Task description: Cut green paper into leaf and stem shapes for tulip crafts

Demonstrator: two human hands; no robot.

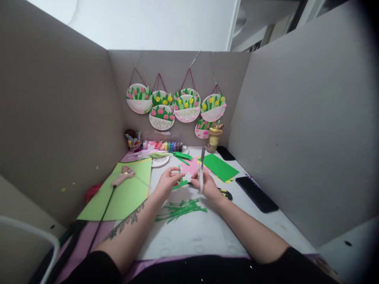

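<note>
My right hand [209, 185] is closed on a pair of scissors [201, 157], whose blades point up and away from me. Across from it, my left hand [169, 181] has its fingers curled round a piece of green paper [181, 184]; part of the paper is hidden behind the fingers. Pink paper pieces [191, 165] lie on the table just beyond both hands. Nearer to me, between my forearms, is a loose heap of thin green paper strips [183, 210].
Light green sheets [134, 197] with a glue gun [123, 176] on them lie left; its cord runs towards me. Right are green sheets [220, 167] and a black phone [256, 193]. Paint bottles [174, 146] line the back. Decorated paper plates [187, 108] hang on the grey partition [239, 98].
</note>
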